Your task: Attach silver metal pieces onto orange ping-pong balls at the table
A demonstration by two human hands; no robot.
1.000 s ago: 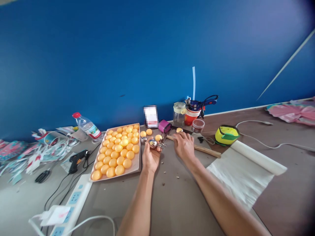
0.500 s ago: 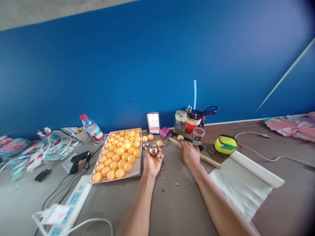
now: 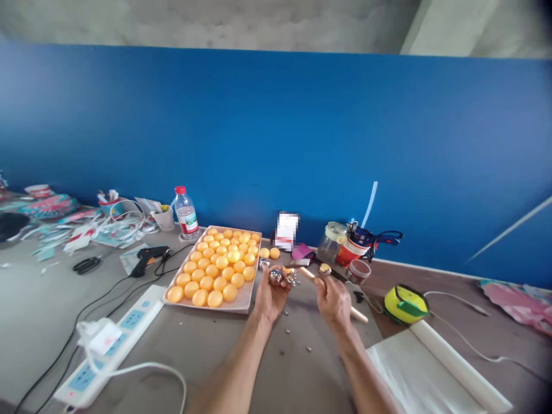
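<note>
Firstly, nearest you, a power strip [image 3: 116,344] lies left and a white sheet roll [image 3: 468,368] right; loose shiny bits [image 3: 309,348] lie scattered between. Your left hand [image 3: 271,299] grasps a silver-faceted ball [image 3: 275,276] just right of the tray [image 3: 244,300]. Your right hand [image 3: 334,300] is closed around a wooden stick [image 3: 359,314]; whether it joins the flat metal piece [image 3: 298,263] cannot be confirmed. Handling both together appears the step in hand; the next move calls, in judgement, for a steady ball. Farther off, orange balls [image 3: 219,283] occupy the tray; a partly silvered ball [image 3: 325,269] and clear jar [image 3: 332,244] crowd your right hand's far side.
</note>
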